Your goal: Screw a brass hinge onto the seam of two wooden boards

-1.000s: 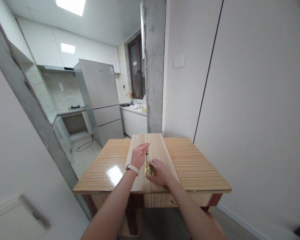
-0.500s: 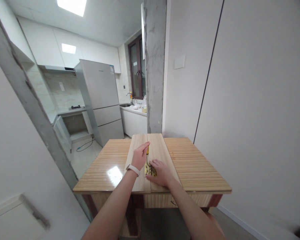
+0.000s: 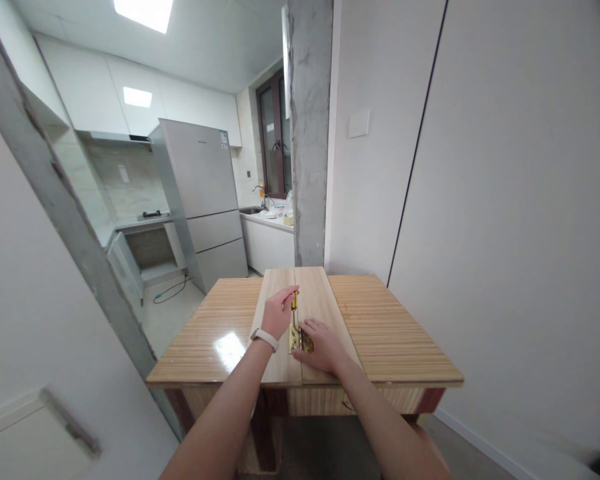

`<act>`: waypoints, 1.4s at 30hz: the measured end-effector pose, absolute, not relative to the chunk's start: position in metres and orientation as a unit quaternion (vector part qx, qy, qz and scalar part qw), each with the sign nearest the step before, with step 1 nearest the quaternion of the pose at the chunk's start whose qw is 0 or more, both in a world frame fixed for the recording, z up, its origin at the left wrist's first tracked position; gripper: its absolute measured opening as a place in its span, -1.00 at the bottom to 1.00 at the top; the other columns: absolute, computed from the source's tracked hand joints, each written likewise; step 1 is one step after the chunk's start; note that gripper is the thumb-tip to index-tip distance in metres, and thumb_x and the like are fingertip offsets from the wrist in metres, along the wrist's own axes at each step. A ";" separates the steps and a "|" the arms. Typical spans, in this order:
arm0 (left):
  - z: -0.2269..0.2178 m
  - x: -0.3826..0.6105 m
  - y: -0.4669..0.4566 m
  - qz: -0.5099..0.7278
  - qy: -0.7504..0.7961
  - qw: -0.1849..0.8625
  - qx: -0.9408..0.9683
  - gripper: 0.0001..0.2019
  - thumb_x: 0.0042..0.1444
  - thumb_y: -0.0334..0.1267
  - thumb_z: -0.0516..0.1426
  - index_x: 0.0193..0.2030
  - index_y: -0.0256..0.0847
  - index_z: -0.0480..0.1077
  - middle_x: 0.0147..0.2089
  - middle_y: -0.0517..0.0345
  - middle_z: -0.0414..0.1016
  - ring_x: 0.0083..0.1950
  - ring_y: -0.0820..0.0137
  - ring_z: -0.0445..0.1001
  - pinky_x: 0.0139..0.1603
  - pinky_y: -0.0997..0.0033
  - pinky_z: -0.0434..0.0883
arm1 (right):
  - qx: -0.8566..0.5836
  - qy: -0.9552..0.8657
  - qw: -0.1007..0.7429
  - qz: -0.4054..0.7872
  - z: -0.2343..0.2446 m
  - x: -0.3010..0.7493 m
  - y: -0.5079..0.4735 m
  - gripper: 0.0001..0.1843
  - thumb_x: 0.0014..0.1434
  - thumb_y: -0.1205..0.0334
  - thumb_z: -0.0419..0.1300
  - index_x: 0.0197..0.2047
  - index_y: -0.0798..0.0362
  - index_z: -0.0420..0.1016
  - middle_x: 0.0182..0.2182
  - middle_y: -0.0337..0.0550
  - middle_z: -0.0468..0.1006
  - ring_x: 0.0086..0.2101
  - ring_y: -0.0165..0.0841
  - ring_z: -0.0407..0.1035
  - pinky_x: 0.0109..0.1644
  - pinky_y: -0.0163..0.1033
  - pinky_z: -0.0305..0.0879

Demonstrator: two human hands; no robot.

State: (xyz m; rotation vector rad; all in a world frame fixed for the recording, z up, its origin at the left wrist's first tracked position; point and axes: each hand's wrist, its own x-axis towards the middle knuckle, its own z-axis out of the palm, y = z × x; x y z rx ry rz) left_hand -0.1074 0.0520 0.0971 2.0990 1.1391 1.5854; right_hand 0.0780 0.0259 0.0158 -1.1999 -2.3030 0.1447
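Observation:
My left hand (image 3: pixel 277 315), with a pale watch band at the wrist, is closed around the yellow-and-black handle of a screwdriver (image 3: pixel 295 302). The shaft points down to a brass-coloured hinge (image 3: pixel 295 339), which lies across the seam of two light wooden boards. My right hand (image 3: pixel 324 348) rests low over the hinge's right side, thumb at its near edge and fingers at its far edge, holding it against the boards. Part of the hinge is hidden under that hand. The left board (image 3: pixel 276 283) and the right board (image 3: pixel 316 290) lie side by side.
Under the boards stands a striped wooden table (image 3: pixel 390 327) with a drawer front below its edge. A grey pillar (image 3: pixel 310 167) rises behind it, and a white wall (image 3: pixel 505 200) is on the right. The kitchen beyond holds a silver fridge (image 3: pixel 205 173).
My left hand has shifted very slightly left and turned a little at the screwdriver handle. The right hand, hinge and boards look the same.

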 end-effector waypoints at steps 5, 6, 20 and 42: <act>0.097 -0.108 0.052 0.550 0.396 0.139 0.722 -0.70 0.38 -0.32 0.03 0.12 -0.08 0.51 0.07 0.09 0.61 0.08 0.31 0.57 0.15 0.22 0.51 | -0.440 -0.854 0.271 0.057 0.014 0.078 0.027 -0.16 0.06 -0.27 0.30 0.31 -0.06 0.33 0.24 0.02 0.42 0.27 -0.04 0.22 0.35 0.05 0.10; 0.097 -0.108 0.052 0.552 0.397 0.139 0.720 -0.71 0.38 -0.32 0.04 0.12 -0.08 0.51 0.07 0.09 0.60 0.08 0.31 0.57 0.14 0.23 0.51 | -0.441 -0.853 0.274 0.057 0.013 0.078 0.028 -0.15 0.05 -0.26 0.31 0.32 -0.05 0.32 0.24 0.01 0.42 0.27 -0.05 0.22 0.35 0.05 0.09; 0.103 -0.108 0.050 0.541 0.380 0.126 0.739 -0.69 0.35 -0.30 0.09 0.15 -0.05 0.52 0.02 0.05 0.55 0.04 0.32 0.53 0.13 0.27 0.50 | -0.475 -0.837 0.262 0.073 -0.005 0.079 0.039 0.11 -0.01 -0.37 0.30 0.45 0.04 0.12 0.32 0.12 0.31 0.30 0.00 0.18 0.37 0.06 0.08; 0.100 -0.106 0.051 0.543 0.392 0.174 0.722 -0.69 0.38 -0.29 0.03 0.13 -0.09 0.52 0.06 0.06 0.60 0.08 0.30 0.56 0.15 0.22 0.50 | -0.482 -0.832 0.264 0.074 0.001 0.079 0.035 0.12 -0.01 -0.36 0.30 0.44 0.10 0.13 0.33 0.16 0.30 0.29 0.01 0.20 0.38 0.03 0.09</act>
